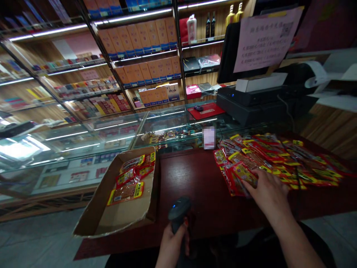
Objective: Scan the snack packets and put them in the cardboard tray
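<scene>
While a cardboard box [115,220] with a few snack packs [125,192] is sitting on the left side of the table [181,167], a big messy pile [279,156] of packs is filling the right side, and a pink paper [266,42] is covering part of a black screen [229,52] behind. The left hand [174,240] is gripping a dark scanner [180,209]; the right hand [269,191] is pinching a shiny red packet [240,176], yellow-brown in the middle, at the pile's near left edge.

Wood-backed shelves [205,79] are lit by white strips [134,17] — glass counters [156,121] are set in front, grey tiled flooring [21,238] is seen.
</scene>
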